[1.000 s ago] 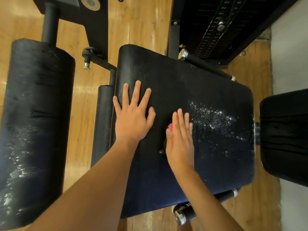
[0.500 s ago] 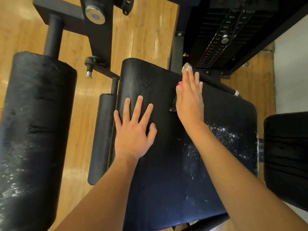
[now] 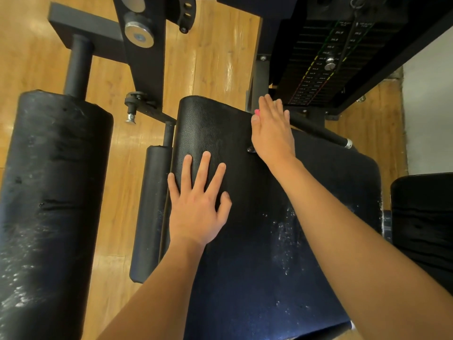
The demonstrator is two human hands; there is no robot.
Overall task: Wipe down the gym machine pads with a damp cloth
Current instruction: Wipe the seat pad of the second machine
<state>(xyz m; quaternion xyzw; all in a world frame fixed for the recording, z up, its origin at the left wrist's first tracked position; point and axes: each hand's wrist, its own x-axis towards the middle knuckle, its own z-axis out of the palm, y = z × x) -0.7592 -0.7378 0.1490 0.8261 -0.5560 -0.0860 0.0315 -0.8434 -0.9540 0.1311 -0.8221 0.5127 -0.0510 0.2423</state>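
The black seat pad [image 3: 245, 253] fills the middle of the head view, with white specks and smears [image 3: 284, 231] on its right half. My left hand [image 3: 198, 207] lies flat on the pad's left side, fingers spread. At the pad's far edge my right hand [image 3: 272, 131] presses flat on a cloth with straight fingers. The cloth is almost wholly hidden under the palm. Only a pink bit [image 3: 256, 111] shows by the thumb, and a dark corner [image 3: 250, 149] by the heel of the hand.
A large black roller pad [image 3: 49, 192] with white smears stands at the left, a small roller [image 3: 152, 204] beside the seat. The weight stack [image 3: 326, 65] and a handle bar [image 3: 318, 130] lie beyond the seat. Another black pad [image 3: 421, 222] is at the right, over wooden floor [image 3: 117, 168].
My right hand has slid with the cloth from the pad's middle up to its far edge. The white specks in its path are fewer. My left hand stays flat in place.
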